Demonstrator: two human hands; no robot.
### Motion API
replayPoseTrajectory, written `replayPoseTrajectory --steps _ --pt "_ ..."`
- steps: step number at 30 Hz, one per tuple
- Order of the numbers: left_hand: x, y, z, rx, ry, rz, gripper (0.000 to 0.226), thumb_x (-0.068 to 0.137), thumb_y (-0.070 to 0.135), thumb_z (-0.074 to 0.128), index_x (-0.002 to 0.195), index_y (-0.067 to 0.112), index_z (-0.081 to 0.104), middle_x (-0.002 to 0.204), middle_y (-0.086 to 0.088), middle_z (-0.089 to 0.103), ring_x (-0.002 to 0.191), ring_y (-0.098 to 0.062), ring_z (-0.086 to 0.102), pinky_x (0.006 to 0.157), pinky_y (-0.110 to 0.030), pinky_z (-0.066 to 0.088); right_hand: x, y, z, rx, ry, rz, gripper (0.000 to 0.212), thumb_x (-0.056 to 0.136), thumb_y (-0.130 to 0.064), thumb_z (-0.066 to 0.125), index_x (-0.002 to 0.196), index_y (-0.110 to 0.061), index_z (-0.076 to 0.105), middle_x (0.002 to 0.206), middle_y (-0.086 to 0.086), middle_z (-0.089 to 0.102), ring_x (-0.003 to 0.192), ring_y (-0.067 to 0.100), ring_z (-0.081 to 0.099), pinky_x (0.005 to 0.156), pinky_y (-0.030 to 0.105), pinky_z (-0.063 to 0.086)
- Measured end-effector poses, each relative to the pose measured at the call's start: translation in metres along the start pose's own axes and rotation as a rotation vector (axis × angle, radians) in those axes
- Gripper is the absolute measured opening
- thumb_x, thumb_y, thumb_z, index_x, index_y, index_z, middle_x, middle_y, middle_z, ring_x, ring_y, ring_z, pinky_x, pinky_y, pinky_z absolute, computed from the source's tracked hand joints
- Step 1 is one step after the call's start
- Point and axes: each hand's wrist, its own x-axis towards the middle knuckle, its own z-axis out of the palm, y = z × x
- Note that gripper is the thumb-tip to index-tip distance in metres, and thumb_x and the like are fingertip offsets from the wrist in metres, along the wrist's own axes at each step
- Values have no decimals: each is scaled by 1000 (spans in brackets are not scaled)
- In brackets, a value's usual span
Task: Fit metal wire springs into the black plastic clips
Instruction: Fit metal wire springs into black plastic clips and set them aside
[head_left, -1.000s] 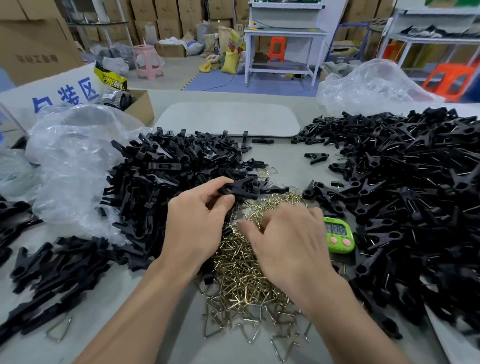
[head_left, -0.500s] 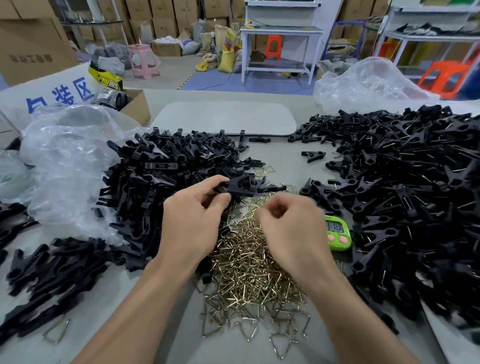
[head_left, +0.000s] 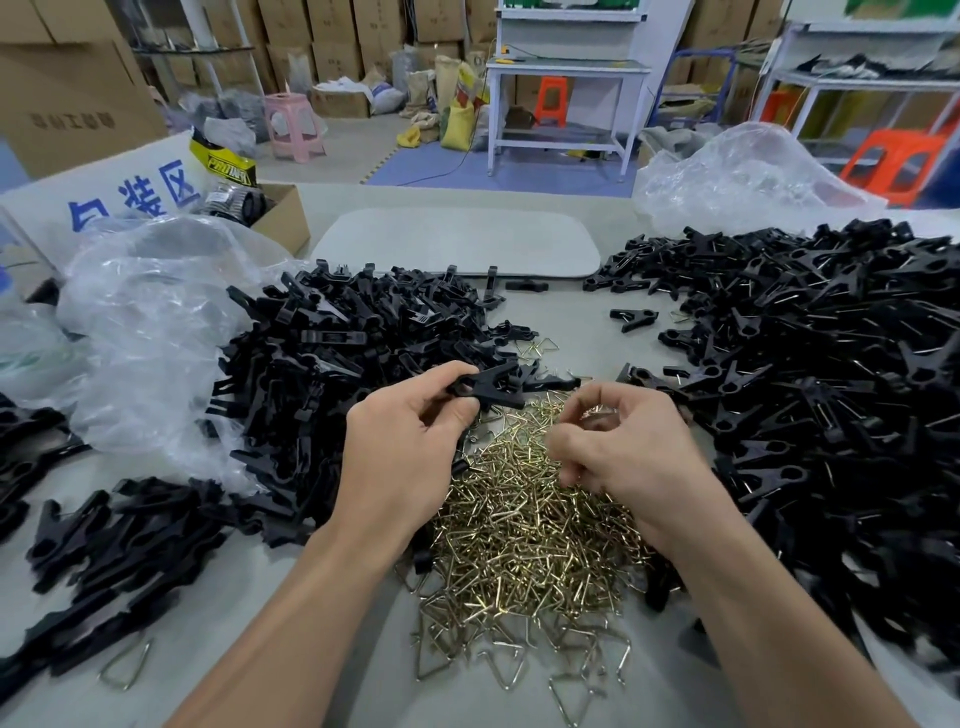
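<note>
Hundreds of sprung clips (head_left: 805, 364) heaped right of frame; bare clips (head_left: 337, 364) piled left, wire springs (head_left: 519, 519) lower centre. Left hand (head_left: 405, 457) grip closed on black clip (head_left: 488, 387) mid-frame; right hand (head_left: 623, 452) grip curled above springs, contents unclear. Job seemingly about half done.

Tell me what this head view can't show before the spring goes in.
- Head view: the right hand has its fingers curled over their own tips; whether they pinch anything is hidden and blurred.
- Head view: the black clip in the left hand; its rear end is covered by the thumb and fingers.
- Head view: the right clip pile runs off the frame edge; its extent is unknown.
</note>
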Motion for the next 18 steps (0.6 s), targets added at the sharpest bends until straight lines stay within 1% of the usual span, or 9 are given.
replayPoseTrajectory --steps 2,4,6,7,9,11,13,16,18 --pt "0 1 0 11 4 0 56 92 18 78 91 73 65 82 30 73 76 -4 70 68 -15 56 -1 -1 1 50 -24 -1 21 80 10 79 85 -7 68 71 19 73 56 25 66 51 28 52" --pt "0 2 0 22 4 0 56 92 19 78 90 73 64 83 31 72 77 -7 70 72 -20 57 0 -1 2 125 19 -17 29 77 15 78 92 -7 67 72 15 74 57 24 67 55 26 54" --pt "-1 2 0 33 -1 9 56 92 20 78 90 73 64 83 34 71 79 -6 70 73 -17 56 1 -1 3 132 66 -26 40 78 13 78 102 -16 65 76 8 76 59 24 69 57 28 56" --pt "-2 2 0 37 -2 13 55 92 20 78 90 73 64 83 36 70 79 -3 70 72 -14 55 1 1 3 99 92 -36 45 78 10 79 105 -23 63 78 5 77 61 26 71 60 34 58" --pt "-2 2 1 48 0 14 54 92 20 78 92 72 64 84 37 70 79 -1 70 73 -12 55 1 3 4 1 178 -80 43 76 3 83 97 -30 65 79 -1 77 71 30 74 69 48 63" --pt "-3 2 1 66 0 20 53 92 22 78 92 72 63 84 37 69 80 -1 70 74 -13 54 2 4 4 -59 236 -117 29 71 -3 84 84 -28 74 74 -4 76 73 27 74 73 54 61" --pt "-3 3 1 73 0 27 52 92 22 79 93 72 63 84 37 69 80 -1 70 74 -12 54 2 2 3 -56 230 -101 27 70 -5 84 76 -31 80 71 -3 76 69 24 70 72 57 60" --pt "-3 3 2 75 2 24 50 92 22 79 95 70 64 83 37 70 78 -2 69 72 -11 54 3 1 0 -53 151 -85 27 78 -9 85 78 -36 83 73 -6 77 73 29 68 71 48 59" --pt "-3 4 1 80 0 21 51 92 22 79 95 71 64 83 36 70 77 -3 69 72 -14 55 3 0 2 -23 102 -96 28 89 -12 79 81 -38 83 74 -6 77 69 27 56 68 42 50"
